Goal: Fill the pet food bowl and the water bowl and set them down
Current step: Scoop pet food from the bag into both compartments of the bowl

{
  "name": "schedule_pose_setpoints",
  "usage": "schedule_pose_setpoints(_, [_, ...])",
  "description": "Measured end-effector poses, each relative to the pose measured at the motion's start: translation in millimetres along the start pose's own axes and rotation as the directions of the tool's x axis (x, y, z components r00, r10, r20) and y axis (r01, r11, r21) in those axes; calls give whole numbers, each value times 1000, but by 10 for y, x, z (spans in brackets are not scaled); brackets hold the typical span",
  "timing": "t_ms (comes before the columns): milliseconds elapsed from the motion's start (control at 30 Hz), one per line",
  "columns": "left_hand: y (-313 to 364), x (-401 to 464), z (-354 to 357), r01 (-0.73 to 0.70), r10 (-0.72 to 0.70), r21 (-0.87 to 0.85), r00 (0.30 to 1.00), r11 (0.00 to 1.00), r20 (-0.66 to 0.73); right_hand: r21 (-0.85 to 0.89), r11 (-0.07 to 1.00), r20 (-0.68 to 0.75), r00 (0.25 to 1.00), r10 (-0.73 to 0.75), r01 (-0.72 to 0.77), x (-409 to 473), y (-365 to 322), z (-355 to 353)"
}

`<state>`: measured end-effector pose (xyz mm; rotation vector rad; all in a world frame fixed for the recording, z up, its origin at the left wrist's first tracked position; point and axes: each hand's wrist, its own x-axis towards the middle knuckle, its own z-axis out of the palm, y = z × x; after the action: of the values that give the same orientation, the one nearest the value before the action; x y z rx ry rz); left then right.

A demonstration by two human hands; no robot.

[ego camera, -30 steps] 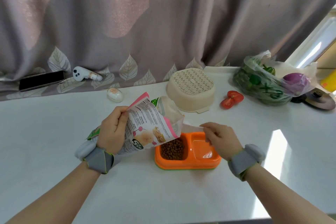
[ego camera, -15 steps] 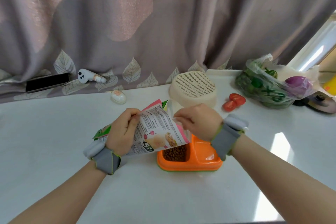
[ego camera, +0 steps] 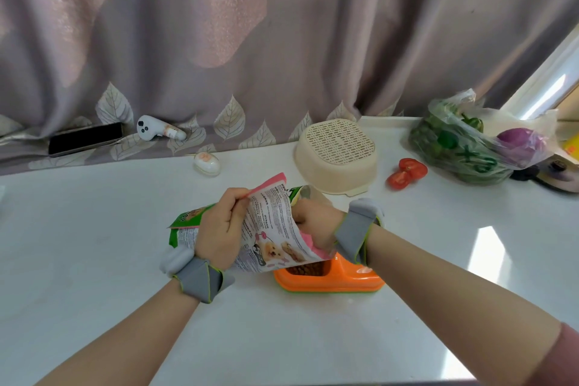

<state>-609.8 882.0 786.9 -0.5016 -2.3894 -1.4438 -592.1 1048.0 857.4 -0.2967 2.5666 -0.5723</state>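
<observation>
Orange plastic double pet bowl (ego camera: pixel 329 279) on white tabletop (ego camera: pixel 282 338), left well holding brown kibble, right well hidden by wrist.

Left hand (ego camera: pixel 219 229) grips pink-and-green printed pet food pouch (ego camera: pixel 269 238), tilted over bowl.

Right hand (ego camera: pixel 313 222), at bowl rim second ago, now up at pouch mouth, fingers hidden behind pouch; grip unclear.

Judgement: food nearly done, water not started.

Behind: cream perforated plastic basket (ego camera: pixel 336 155), upturned.

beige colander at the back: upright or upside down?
Upside down. The beige colander rests rim-down on the counter, its perforated base facing up.
</observation>
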Motion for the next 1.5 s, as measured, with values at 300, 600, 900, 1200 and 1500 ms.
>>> schedule_pose_setpoints(300, [-12,15,-30,-8,7,-43,1000,999,-29,665,741,-3,992,127,-93,-44,249,-20])
schedule_pose_setpoints(600, [18,19,-81,-36,34,-49,998,998,-52,876,471,-25,967,254,-101,-229,398,-226])
schedule_pose_setpoints(900, [-33,24,-66,-20,22,54,999,998,-48,884,461,-106,927,361,-78,-435,522,-369])
schedule_pose_setpoints(1200, [-39,30,-126,18,-9,102,996,995,-89,948,316,-149,850,505,-22,-614,782,-387])
schedule_pose_setpoints(1500, [-82,14,-181,75,-59,110,988,991,-140,928,344,-90,811,578,-142,-549,1026,93])
